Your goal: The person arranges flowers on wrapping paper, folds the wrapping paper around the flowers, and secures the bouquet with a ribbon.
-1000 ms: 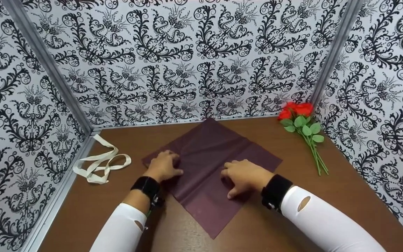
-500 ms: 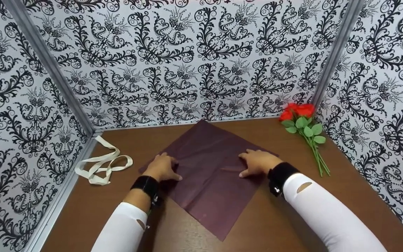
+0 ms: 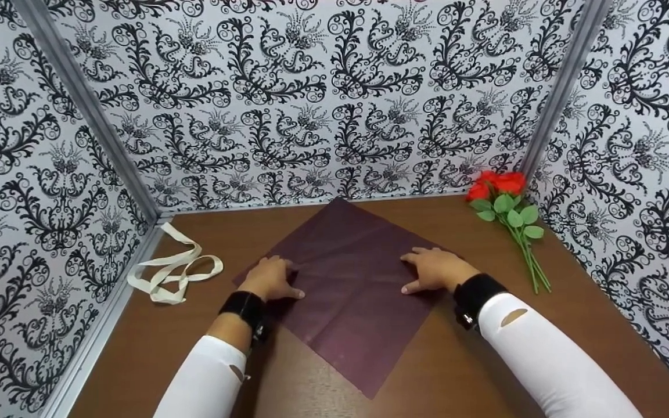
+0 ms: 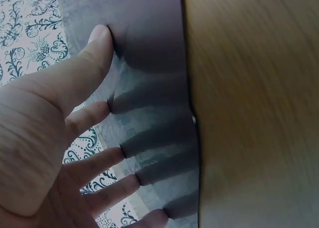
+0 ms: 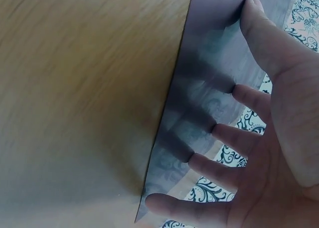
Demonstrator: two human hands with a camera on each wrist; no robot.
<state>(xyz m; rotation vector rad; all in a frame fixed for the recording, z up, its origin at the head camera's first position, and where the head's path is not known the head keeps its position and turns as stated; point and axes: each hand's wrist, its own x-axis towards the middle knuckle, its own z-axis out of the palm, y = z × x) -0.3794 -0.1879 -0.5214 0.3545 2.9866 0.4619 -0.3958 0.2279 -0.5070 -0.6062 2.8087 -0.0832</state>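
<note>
A dark maroon wrapping sheet lies flat on the brown table, turned so one corner points at the front edge. Faint creases run across it. My left hand rests on its left part, and in the left wrist view the spread fingertips and thumb press on the sheet. On the right part of the sheet sits my right hand. The right wrist view has its fingers spread apart, with several tips touching the sheet's surface. Neither hand holds anything.
A loosely looped cream ribbon lies at the left of the table. Red roses with green leaves and stems lie at the back right. Patterned black-and-white walls enclose the back and both sides.
My right hand has moved outward to the right over the sheet, and its fingers have spread. The sheet has shifted slightly and lies smoother. My left hand has stayed nearly in place.
</note>
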